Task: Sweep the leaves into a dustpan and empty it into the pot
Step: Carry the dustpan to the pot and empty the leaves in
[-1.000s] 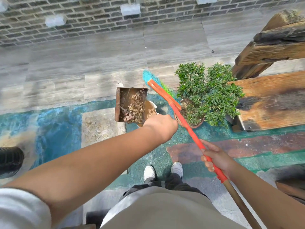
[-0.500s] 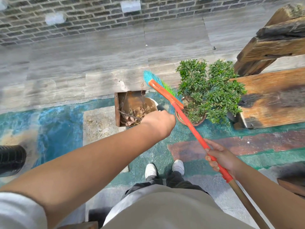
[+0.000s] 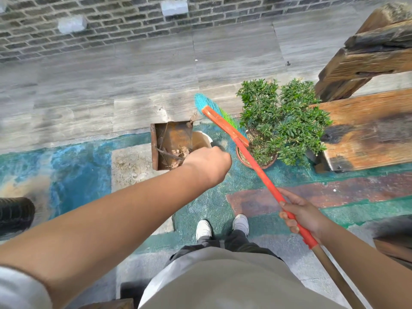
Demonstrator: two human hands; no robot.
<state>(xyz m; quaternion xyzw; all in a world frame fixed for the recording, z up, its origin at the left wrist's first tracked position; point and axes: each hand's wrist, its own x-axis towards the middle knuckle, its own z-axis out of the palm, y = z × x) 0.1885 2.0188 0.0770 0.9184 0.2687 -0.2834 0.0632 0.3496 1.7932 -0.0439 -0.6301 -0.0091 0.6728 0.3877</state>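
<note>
**Dustpan tilting over the pot**

The left hand [image 3: 208,162] is gripping the rusty dustpan [image 3: 171,143], fingers curled under and hidden, tipping it above a pale pot [image 3: 204,139] that is showing just behind it. Dry leaves [image 3: 178,153] are lying in the pan's near end. The right hand [image 3: 301,214] is wrapping its fingers round the orange broom [image 3: 252,159], whose bristles are resting beside the potted shrub [image 3: 281,121].

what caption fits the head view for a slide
Left hand tips a rusty dustpan of dry leaves; right hand holds the broom.
</note>
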